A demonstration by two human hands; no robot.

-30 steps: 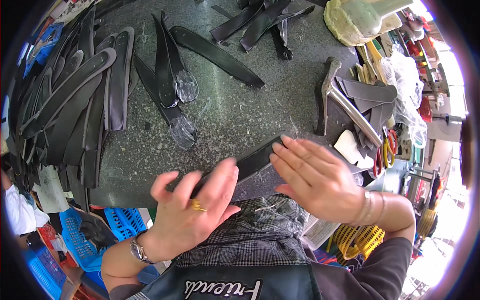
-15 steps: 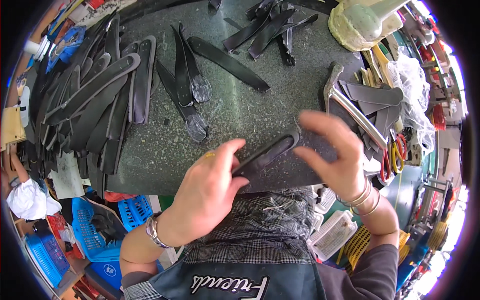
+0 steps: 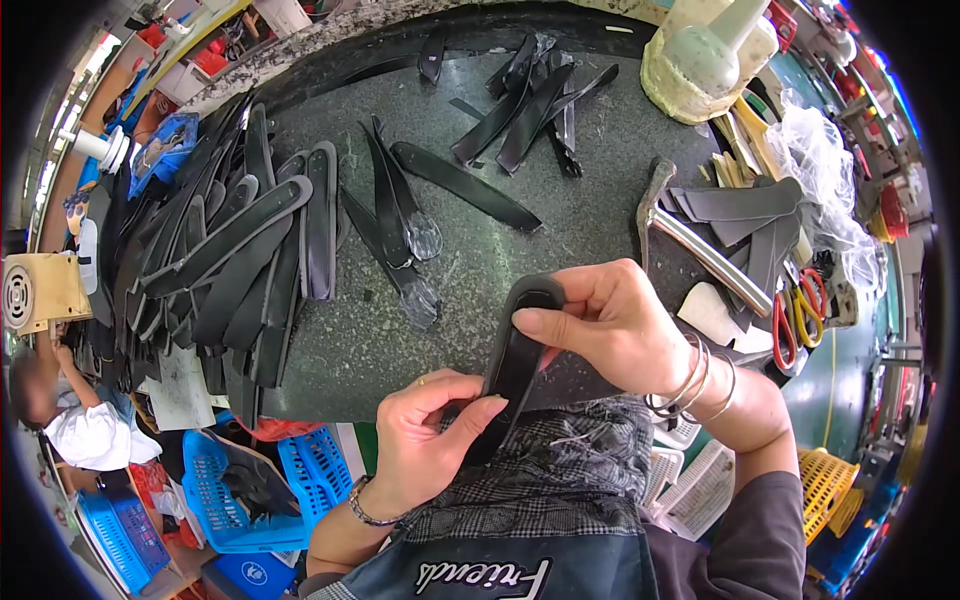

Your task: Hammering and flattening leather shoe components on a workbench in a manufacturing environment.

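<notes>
A black leather-like strap (image 3: 513,368) with a rounded, raised-rim end is held tilted over the table's near edge. My left hand (image 3: 425,432) pinches its lower part between thumb and fingers. At the rounded end, my right hand (image 3: 622,330) has its thumb on the face and its fingers behind, partly hidden. Beyond my hands, several loose dark strips lie on the table, among them a long flat strip (image 3: 468,187) and a strip with a shiny, clear-looking end (image 3: 418,300). To the left is a big pile of similar straps (image 3: 235,235).
A hammer (image 3: 708,258) lies at the right beside stacked dark strips (image 3: 735,205), with scissors (image 3: 800,315) nearby. A crusted pot (image 3: 685,85) stands at the far right. Blue baskets (image 3: 215,500) are below left; another person (image 3: 95,430) is at the far left.
My right hand has come in from being apart and now grips the strap's rounded end. The strap has swung more upright. The whole view has shifted, with the table appearing lower.
</notes>
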